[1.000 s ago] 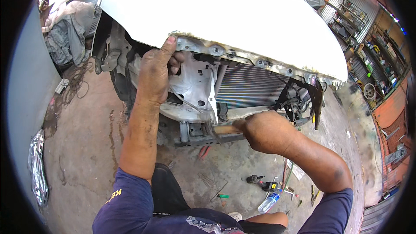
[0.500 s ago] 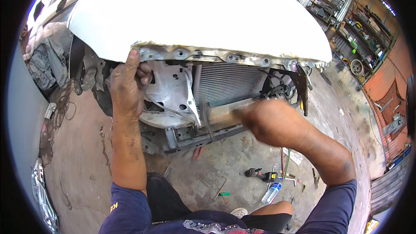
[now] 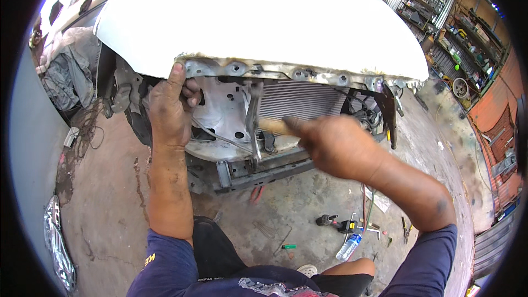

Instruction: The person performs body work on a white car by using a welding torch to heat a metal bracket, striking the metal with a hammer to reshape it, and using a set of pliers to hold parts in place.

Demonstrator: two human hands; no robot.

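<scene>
A white car hood point(image 3: 258, 22) is propped over the stripped front of a car. My left hand point(image 3: 170, 107) grips the bare metal front edge point(image 3: 247, 69) of the hood at its left end. In front of the radiator point(image 3: 308, 99), my right hand point(image 3: 335, 145) is closed on a wooden handle point(image 3: 272, 126) that points left toward the upright centre brace point(image 3: 252, 121). The right hand is blurred. The tool's head is not visible.
Tools and a plastic bottle point(image 3: 349, 246) lie on the concrete floor below my right arm. A headlamp point(image 3: 55, 247) lies at the lower left. Crumpled cloth point(image 3: 66, 71) sits by the left wing. Shelves point(image 3: 462, 49) stand at the far right.
The view has shifted, so the car front sits more to the right. My right hand has moved up and right with the handle, from the lower crossmember to the radiator. My left hand keeps its grip.
</scene>
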